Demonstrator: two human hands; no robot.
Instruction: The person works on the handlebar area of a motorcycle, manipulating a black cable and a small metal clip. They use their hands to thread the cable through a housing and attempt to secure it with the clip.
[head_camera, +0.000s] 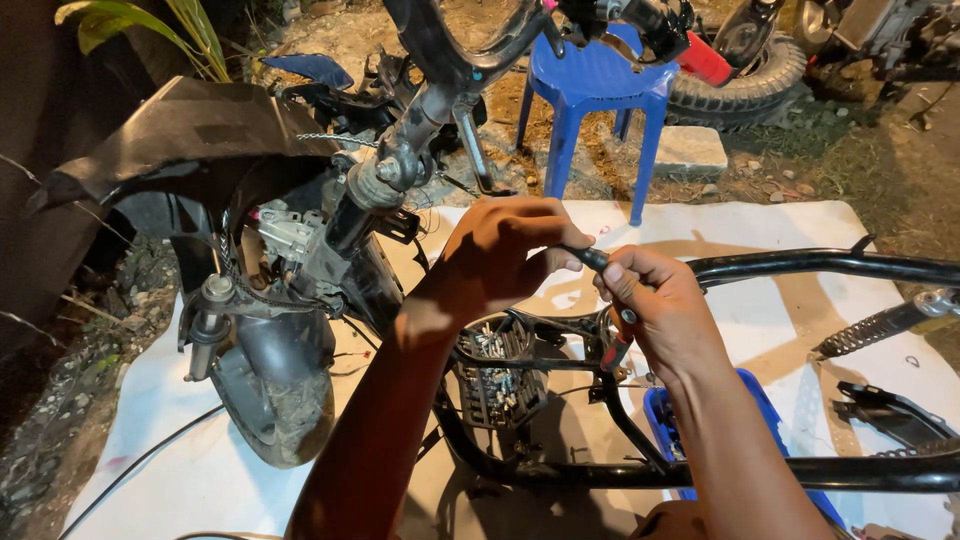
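Right now my left hand (505, 255) pinches the end of the rigid black steel frame tube (800, 265); my right hand (660, 310) clenches a small red-handled tool (615, 352). Tube looks stiff and slick, so grip near its end.

Both bare forearms reach forward, converging. The left hand (505, 255) curls knuckles-up, fingers pinched; the right hand (655, 305) is clenched just beside it.

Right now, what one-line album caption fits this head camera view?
Two bare hands, left hand and right hand, grip a black frame tube of a stripped motorbike beside its front wheel.
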